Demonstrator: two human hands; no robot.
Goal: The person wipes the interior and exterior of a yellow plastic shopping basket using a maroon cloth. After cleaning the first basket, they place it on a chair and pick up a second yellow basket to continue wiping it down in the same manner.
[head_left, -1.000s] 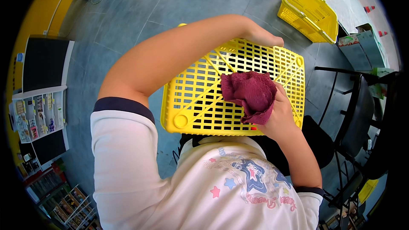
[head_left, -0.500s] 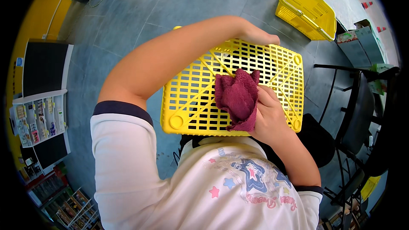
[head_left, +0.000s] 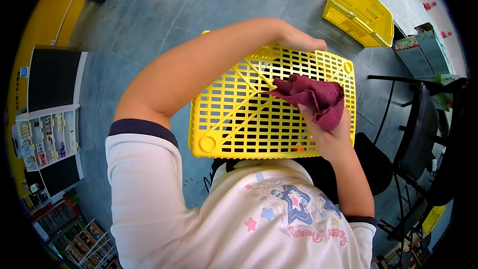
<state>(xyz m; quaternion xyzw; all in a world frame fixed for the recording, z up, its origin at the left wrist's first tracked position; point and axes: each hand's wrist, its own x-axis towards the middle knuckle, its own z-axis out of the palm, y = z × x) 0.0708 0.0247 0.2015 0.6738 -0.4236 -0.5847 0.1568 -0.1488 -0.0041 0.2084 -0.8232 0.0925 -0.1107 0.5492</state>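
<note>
A yellow plastic shopping basket (head_left: 234,128) is held in front of me, its slotted base with round corner feet facing up at me. Over its far edge reaches my left arm, and my left hand (head_left: 303,44) grips the basket there, the fingers hidden behind the edge. In my right hand (head_left: 332,137) is a crumpled maroon cloth (head_left: 313,94), pressed against the right half of the base. My right thumb shows against the cloth, while the other fingers are mostly covered by it.
Another yellow basket (head_left: 356,12) stands on the grey tiled floor (head_left: 154,20) at the far right. Close by it is a light blue carton (head_left: 423,52). A black chair (head_left: 418,129) is at my right, and a white display rack (head_left: 49,137) with small goods stands at the left.
My right hand has swept the cloth to the right and slightly away across the base. My left hand and the basket stay almost where they were.
</note>
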